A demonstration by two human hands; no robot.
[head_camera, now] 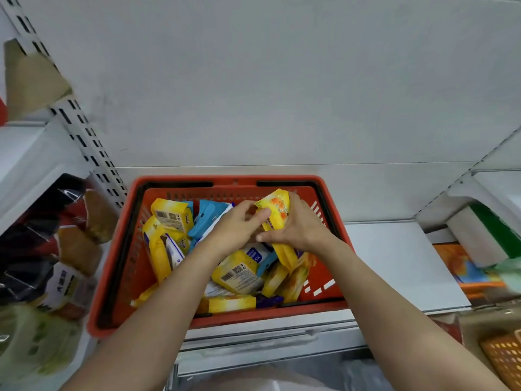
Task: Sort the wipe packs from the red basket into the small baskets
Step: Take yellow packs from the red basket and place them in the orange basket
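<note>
A red basket [118,277] sits on a white shelf in the middle of the view, filled with several yellow and blue wipe packs [172,218]. Both hands are over the basket's far right part. My right hand [298,227] holds a yellow wipe pack [277,210] with orange flowers printed on it, lifted above the pile. My left hand [239,227] grips the same pack from the left, thumb on its front. More yellow packs [236,273] lie under my forearms. An orange small basket [504,359] shows at the lower right corner.
The white shelf [400,263] extends to the right of the red basket. Packaged goods [70,249] crowd the left shelf bay. A green and white box [485,232] and an orange package [465,266] stand at the right. A slotted shelf upright [84,136] rises at the left.
</note>
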